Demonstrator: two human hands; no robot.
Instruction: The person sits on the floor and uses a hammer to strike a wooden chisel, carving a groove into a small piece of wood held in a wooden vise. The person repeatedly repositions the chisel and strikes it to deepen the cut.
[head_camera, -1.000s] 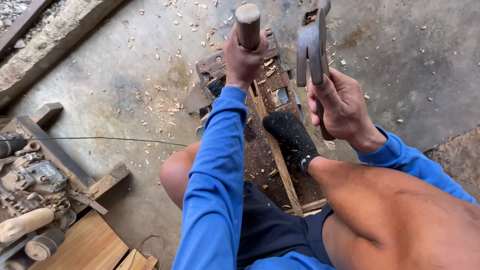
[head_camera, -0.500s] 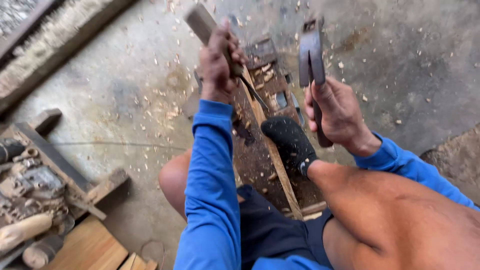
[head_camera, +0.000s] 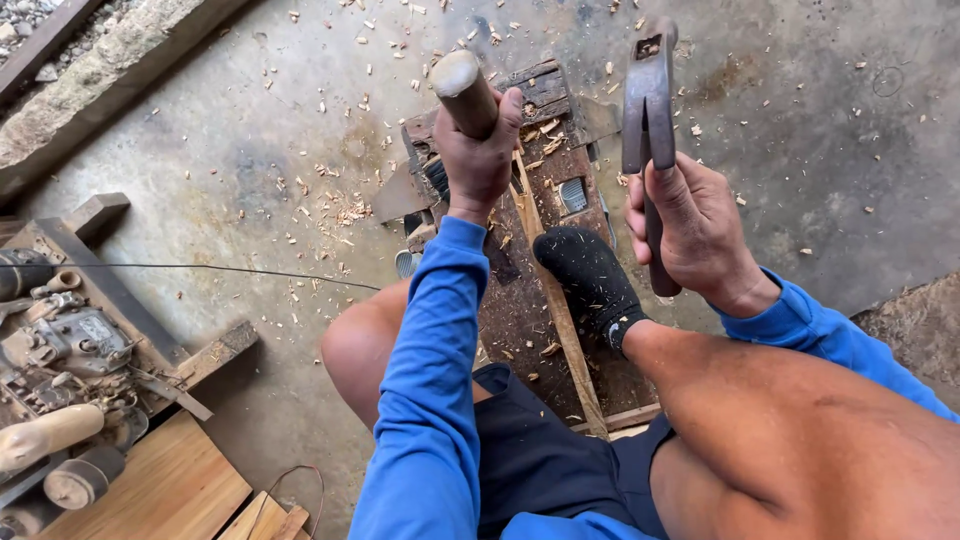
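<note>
A grey concrete floor (head_camera: 250, 180), strewn with wood chips (head_camera: 345, 210), carries a dark carved wooden panel (head_camera: 520, 300) pinned by a black-socked foot (head_camera: 590, 280). The right hand (head_camera: 695, 235) grips a raised hammer (head_camera: 648, 100); the left hand (head_camera: 480, 155) is wrapped around a round wooden chisel handle (head_camera: 463, 92) above the panel's far end.

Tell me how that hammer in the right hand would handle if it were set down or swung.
The hammer looks top-heavy: its thick dark metal head sits well above the right hand, so it would likely pull forward when swung. It seems rigid, with no visible flex. Laid on the concrete floor, it probably would not roll, since the head looks flat-sided and blocky.
</note>
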